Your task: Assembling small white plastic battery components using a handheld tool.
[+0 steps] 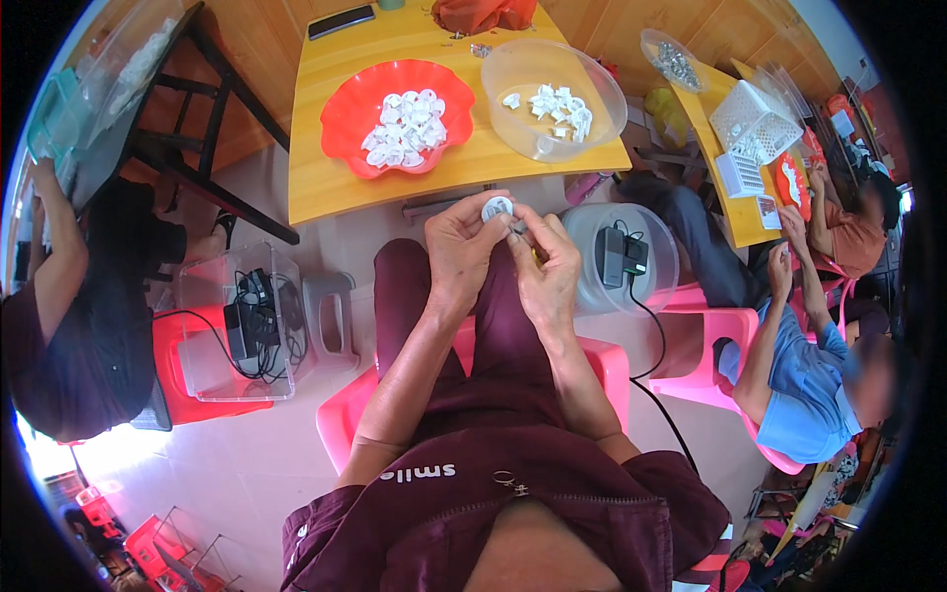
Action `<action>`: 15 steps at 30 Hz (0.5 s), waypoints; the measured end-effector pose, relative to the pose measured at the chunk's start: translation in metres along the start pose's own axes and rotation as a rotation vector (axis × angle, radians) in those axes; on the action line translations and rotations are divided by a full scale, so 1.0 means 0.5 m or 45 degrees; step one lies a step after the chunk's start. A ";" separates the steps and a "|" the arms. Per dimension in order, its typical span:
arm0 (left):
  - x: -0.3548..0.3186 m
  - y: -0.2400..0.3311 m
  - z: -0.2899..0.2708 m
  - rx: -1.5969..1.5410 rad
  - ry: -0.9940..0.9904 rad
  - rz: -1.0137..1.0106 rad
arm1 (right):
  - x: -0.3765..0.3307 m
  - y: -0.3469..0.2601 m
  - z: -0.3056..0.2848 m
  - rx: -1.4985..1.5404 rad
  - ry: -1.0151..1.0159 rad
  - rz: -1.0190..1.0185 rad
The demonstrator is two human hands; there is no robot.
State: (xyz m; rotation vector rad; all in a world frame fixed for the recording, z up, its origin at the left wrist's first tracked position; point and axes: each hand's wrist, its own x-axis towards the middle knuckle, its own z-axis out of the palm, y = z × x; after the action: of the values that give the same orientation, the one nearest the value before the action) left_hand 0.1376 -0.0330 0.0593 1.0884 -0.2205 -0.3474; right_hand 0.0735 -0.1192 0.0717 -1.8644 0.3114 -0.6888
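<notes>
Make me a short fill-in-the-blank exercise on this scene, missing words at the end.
1. The wavy-rimmed bowl on the table is ____ in colour.
2. From the wearer's side, the clear tub stands to the bowl's ____.
3. The left hand and right hand meet at a small white piece, ____ in outline.
4. The wearer's chair is ____.

Missing words: red; right; round; pink.

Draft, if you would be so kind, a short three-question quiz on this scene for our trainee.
1. Multiple choice: What colour is the scalloped bowl holding white pieces?
A) green
B) red
C) blue
2. True or false: On the yellow table, the clear tub stands to the right of that bowl.
3. Short answer: What does the left hand hold?

Key: 1. B. 2. True. 3. A round, whitish piece.
</notes>
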 end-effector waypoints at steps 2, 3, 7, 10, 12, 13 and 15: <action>-0.001 -0.002 0.001 0.000 0.004 -0.004 | 0.000 0.005 0.001 -0.027 0.014 -0.023; 0.000 -0.005 0.002 0.006 0.010 0.011 | -0.001 0.008 0.002 -0.056 0.028 -0.047; 0.002 -0.013 0.006 -0.008 0.018 0.010 | -0.001 0.010 0.003 -0.169 0.050 -0.025; 0.001 -0.018 0.013 0.002 0.037 0.028 | -0.002 0.003 0.003 -0.181 0.072 0.004; 0.002 -0.023 0.013 0.018 0.039 0.041 | 0.000 -0.003 0.007 -0.262 0.104 -0.013; 0.002 -0.025 0.013 0.033 0.043 0.054 | 0.000 -0.003 0.008 -0.261 0.107 -0.011; 0.005 -0.027 0.015 0.063 0.048 0.069 | 0.004 -0.003 0.010 -0.421 0.139 -0.060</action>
State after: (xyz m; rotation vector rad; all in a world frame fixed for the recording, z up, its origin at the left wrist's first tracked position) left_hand 0.1349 -0.0458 0.0508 1.1346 -0.2255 -0.2736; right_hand 0.0777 -0.1159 0.0723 -2.1557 0.4768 -0.8111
